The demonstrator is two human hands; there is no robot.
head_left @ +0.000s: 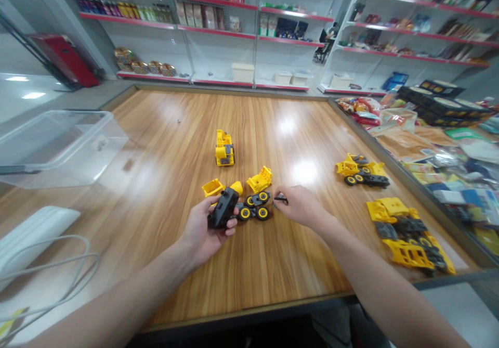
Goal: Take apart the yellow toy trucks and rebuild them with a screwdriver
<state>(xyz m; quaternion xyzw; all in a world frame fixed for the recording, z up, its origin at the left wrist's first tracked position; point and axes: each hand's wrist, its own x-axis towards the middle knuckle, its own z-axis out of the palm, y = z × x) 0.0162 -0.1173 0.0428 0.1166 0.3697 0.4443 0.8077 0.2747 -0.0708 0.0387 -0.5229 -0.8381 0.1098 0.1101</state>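
Note:
My left hand is closed around a black plastic toy truck chassis, held above the table with a round stub on top. My right hand pinches a small dark rod-like piece; its exact kind cannot be made out. Between the hands lie black wheel units with yellow hubs. Just behind them are a yellow toy truck body part, a yellow open bucket-like part and a rounded yellow part, partly covered by the chassis.
A yellow toy vehicle stands farther back. More yellow and black toy parts lie at right, with another group nearer. A clear plastic bin and a white device with cables sit at left. Packaged goods fill the right side.

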